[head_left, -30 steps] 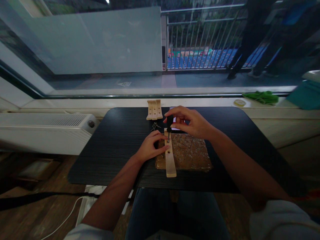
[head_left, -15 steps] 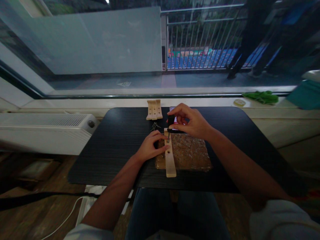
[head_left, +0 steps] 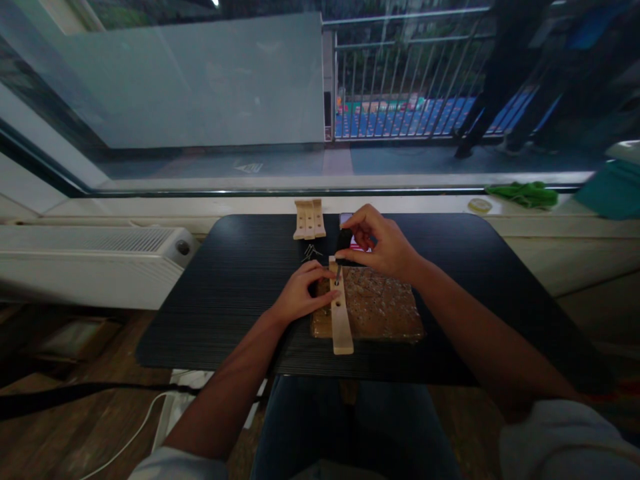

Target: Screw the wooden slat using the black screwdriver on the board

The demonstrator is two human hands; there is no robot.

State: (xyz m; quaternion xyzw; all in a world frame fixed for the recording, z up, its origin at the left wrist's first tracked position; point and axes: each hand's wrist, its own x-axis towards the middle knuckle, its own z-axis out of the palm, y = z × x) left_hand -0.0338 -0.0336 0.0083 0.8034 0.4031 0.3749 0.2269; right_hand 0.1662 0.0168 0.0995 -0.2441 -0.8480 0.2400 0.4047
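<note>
A pale wooden strip (head_left: 341,320) with holes lies across the left part of a brown board (head_left: 380,308) on the black table (head_left: 230,293). My left hand (head_left: 300,293) rests on the board's left edge, its fingers pressing the strip's far end. My right hand (head_left: 377,243) is closed around the black handle of a small screwdriver (head_left: 342,248), held upright with its tip at the strip's far hole, between my two hands.
A stack of pale wooden pieces (head_left: 309,219) and a small heap of screws (head_left: 311,252) lie at the table's far edge. A phone (head_left: 350,230) lies behind my right hand. A white radiator (head_left: 95,260) stands to the left, a green cloth (head_left: 524,194) on the sill.
My right hand has turned round the screwdriver handle and shifted its fingers slightly. My left hand and the strip have stayed in place.
</note>
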